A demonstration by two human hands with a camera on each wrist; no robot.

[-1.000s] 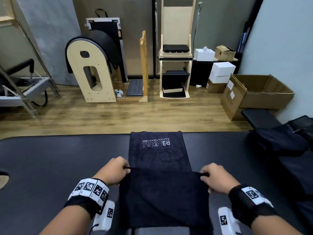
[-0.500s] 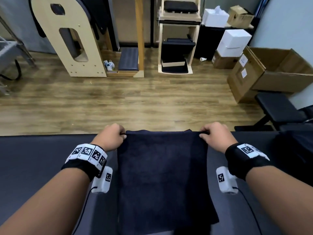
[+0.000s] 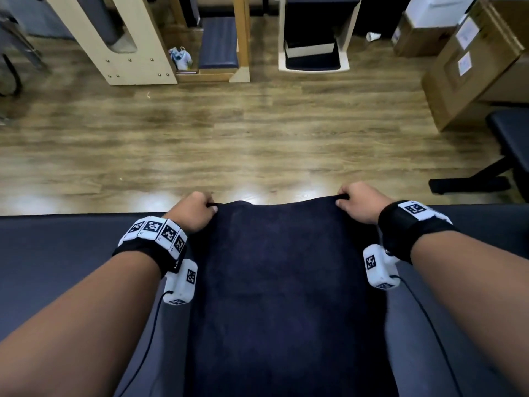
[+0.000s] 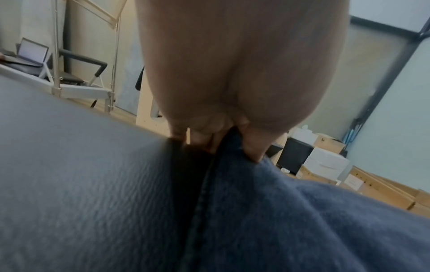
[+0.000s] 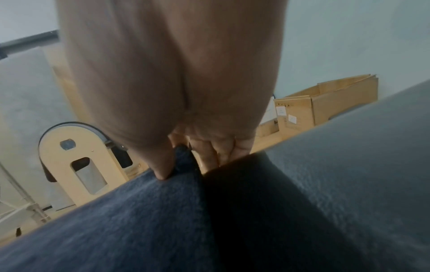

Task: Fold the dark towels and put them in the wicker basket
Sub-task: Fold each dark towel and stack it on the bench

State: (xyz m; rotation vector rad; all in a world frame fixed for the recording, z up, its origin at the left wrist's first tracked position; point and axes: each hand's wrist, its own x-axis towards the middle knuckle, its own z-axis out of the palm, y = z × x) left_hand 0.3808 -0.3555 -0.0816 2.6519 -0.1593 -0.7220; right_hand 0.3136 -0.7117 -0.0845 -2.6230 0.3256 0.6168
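Lying lengthwise on the padded table (image 3: 57, 253), the dark towel (image 3: 286, 296) runs from the far edge toward the camera, and its near end is cut off by the bottom of the head view. The wicker basket is nowhere in view. The left hand (image 3: 192, 211) pinches the towel's far left corner, thumb (image 4: 252, 147) on top of the cloth and the other fingers curled under; the right hand (image 3: 359, 203) grips the far right corner in the same way, with its thumb (image 5: 160, 165) pressed onto the pile. Most of the fingertips are hidden under the cloth or behind the palms, so how many layers each hand holds cannot be told. Between the two hands the far edge bulges up in a soft hump just at the table's edge.

The towel is a thick, fuzzy terry, navy to near black, with a stitched hem line showing in the left wrist view. The table top is a dark, grained, leather-like pad. Each wrist wears a black band with white blocks printed in square black-and-white markers, and a thin cable trails from each. Beyond the table lie a wood-plank floor (image 3: 229, 138), pale plywood frames cut off at the top of the head view, and brown cardboard boxes (image 3: 469, 70) at the right.
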